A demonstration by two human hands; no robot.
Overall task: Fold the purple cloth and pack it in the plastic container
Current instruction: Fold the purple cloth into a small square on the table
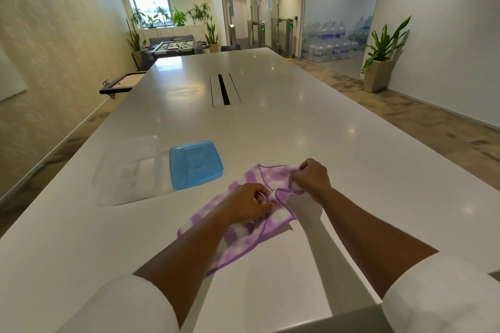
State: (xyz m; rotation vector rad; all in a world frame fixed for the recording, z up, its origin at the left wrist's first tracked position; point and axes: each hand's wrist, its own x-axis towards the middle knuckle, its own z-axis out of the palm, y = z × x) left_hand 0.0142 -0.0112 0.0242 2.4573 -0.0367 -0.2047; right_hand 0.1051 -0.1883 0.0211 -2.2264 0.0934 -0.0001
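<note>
A purple and white checked cloth (254, 235) lies partly folded on the white table (297, 121), close to the near edge. My left hand (247, 204) pinches a fold near the cloth's middle. My right hand (311, 177) grips the cloth's far right corner, which is bunched under the fingers. A clear plastic container (130, 170) stands open to the left of the cloth. Its blue lid (195, 164) lies flat between the container and the cloth. My left forearm hides part of the cloth's near left side.
A cable slot (224, 90) runs along the table's middle, farther away. The table's near right corner (376, 305) is just under my right arm. A potted plant (381, 62) stands on the floor to the right.
</note>
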